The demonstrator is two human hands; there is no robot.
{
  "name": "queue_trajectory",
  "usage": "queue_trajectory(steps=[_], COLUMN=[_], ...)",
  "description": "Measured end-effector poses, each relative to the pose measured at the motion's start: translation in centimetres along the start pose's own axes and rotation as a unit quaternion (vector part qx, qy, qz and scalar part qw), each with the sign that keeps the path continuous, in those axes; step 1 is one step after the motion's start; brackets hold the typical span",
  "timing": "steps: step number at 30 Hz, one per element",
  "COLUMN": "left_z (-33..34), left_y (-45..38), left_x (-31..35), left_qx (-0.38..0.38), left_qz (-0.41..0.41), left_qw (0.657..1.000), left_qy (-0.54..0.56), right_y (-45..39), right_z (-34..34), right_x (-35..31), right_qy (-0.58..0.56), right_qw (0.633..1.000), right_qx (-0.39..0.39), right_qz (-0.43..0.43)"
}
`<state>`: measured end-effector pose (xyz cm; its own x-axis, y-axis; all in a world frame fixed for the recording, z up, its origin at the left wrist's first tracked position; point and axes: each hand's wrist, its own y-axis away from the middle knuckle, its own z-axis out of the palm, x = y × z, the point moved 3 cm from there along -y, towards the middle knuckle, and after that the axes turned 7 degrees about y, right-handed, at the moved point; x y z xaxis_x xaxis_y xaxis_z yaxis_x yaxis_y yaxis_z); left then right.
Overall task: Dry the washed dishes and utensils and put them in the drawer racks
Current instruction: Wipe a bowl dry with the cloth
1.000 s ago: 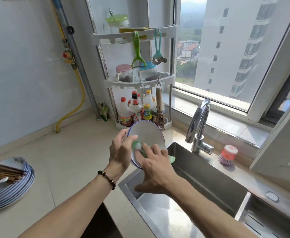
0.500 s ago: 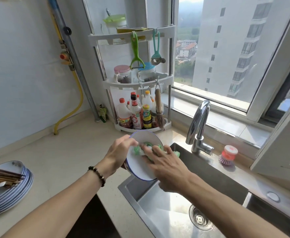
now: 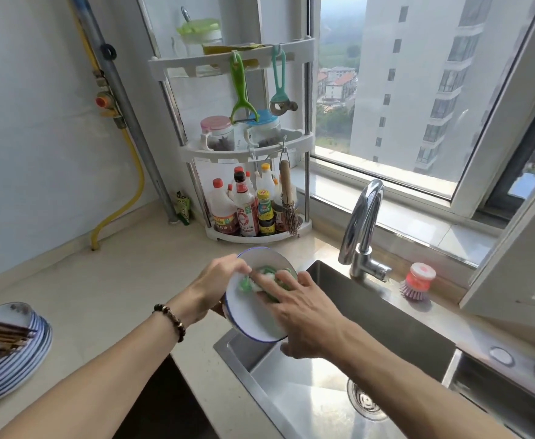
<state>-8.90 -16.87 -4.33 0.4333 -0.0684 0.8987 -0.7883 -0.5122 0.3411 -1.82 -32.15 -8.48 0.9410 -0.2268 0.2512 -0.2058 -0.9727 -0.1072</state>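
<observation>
- We see the plate (image 3: 253, 315), white with a blue rim, at centre frame, tilted on edge over the near-left corner of the sink (image 3: 386, 315).
- Left hand (image 3: 215, 285) grips the plate's upper-left rim, thumb on the face, fingers curled behind.
- Right hand (image 3: 304, 315) presses a green-and-white cloth (image 3: 260, 280) against the plate's face; fingers spread, mostly straight. Cloth is blurred, could be a sponge.
- Stack of plates (image 3: 22, 353) at lower left on the counter (image 3: 107, 280), chopsticks (image 3: 0, 332) lying across the top.
- Faucet (image 3: 363, 226) right of centre, red-topped dish brush (image 3: 416, 282) beside it.
- Condiment rack (image 3: 244, 147) at upper centre.
</observation>
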Motion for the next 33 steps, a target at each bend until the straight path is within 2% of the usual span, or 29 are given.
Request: queue_trajectory(steps=[1, 3, 5, 6, 9, 12, 15, 17, 18, 19, 21, 22, 23, 24, 26, 28, 29, 31, 32, 33], left_z=[-0.3, -0.5, -0.5, -0.3, 0.3, 1.1, 1.4, 1.1, 0.9, 0.9, 1.4, 1.7, 2.0, 2.4, 3.1, 3.3, 3.1, 2.6, 2.3, 2.3], left_y=[-0.3, -0.7, -1.1, -0.9, -0.5, -0.1, 0.2, 0.3, 0.3, 0.3, 0.2, 0.0, 0.0, 0.0, 0.2, 0.3, 0.4, 0.4, 0.5, 0.6], left_x=[0.1, -0.3, -1.1, -1.3, -1.6, -2.5, -3.5, -3.4, -3.3, -3.6, -4.5, -4.9, -5.0, -4.7, -4.0, -3.6, -3.5, -4.0, -4.3, -4.3], left_qx=[0.036, 0.089, 0.093, 0.089, 0.056, -0.021, -0.045, -0.025, -0.029, -0.047, -0.102, -0.100, -0.096, -0.104, -0.128, -0.136, -0.130, -0.133, -0.150, -0.167], left_qz=[0.019, 0.038, 0.036, 0.029, -0.031, -0.104, -0.063, 0.039, 0.107, 0.179, 0.293, 0.345, 0.373, 0.383, 0.356, 0.282, 0.248, 0.158, 0.111, 0.073], left_qw=[0.999, 0.995, 0.995, 0.996, 0.997, 0.991, 0.996, 0.994, 0.966, 0.907, 0.735, 0.664, 0.627, 0.619, 0.641, 0.696, 0.746, 0.866, 0.916, 0.949], left_qy=[0.008, 0.003, 0.009, 0.010, 0.053, 0.080, 0.036, -0.103, -0.232, -0.378, -0.603, -0.656, -0.678, -0.677, -0.668, -0.646, -0.604, -0.456, -0.355, -0.257], right_y=[-0.1, -0.1, -0.3, -0.3, -0.3, 0.1, 0.4, 0.6, 0.8, 0.9, 1.1, 1.2, 1.3, 1.4, 1.8, 2.3, 2.6, 3.4, 3.8, 4.3], right_z=[0.1, 0.0, 0.1, 0.3, 1.4, 1.8, 2.2, 2.7, 2.9, 3.1, 3.3, 3.1, 3.0, 3.1, 3.2, 3.1, 3.1, 3.0, 3.0, 3.1], right_x=[-0.5, -2.1, -3.0, -3.1, -2.5, -1.5, -1.4, -1.1, -0.9, -0.7, -0.5, -0.5, -0.7, -0.7, -0.4, 0.6, 1.2, 2.2, 2.2, 1.9], right_qy=[-0.020, -0.146, -0.268, -0.294, -0.266, -0.214, -0.201, -0.170, -0.154, -0.142, -0.121, -0.114, -0.110, -0.104, -0.101, -0.119, -0.123, -0.134, -0.177, -0.248], right_qw=[1.000, 0.989, 0.963, 0.955, 0.963, 0.975, 0.978, 0.984, 0.987, 0.989, 0.992, 0.993, 0.993, 0.993, 0.992, 0.987, 0.984, 0.970, 0.950, 0.919], right_qx=[0.005, 0.012, 0.015, 0.023, 0.047, 0.061, 0.042, 0.043, 0.038, 0.029, 0.025, 0.031, 0.038, 0.047, 0.068, 0.104, 0.122, 0.158, 0.178, 0.192], right_qz=[0.007, 0.015, 0.028, 0.035, 0.023, 0.015, 0.025, 0.023, 0.019, 0.012, -0.008, -0.015, -0.021, -0.028, -0.031, 0.005, 0.038, 0.129, 0.186, 0.239])
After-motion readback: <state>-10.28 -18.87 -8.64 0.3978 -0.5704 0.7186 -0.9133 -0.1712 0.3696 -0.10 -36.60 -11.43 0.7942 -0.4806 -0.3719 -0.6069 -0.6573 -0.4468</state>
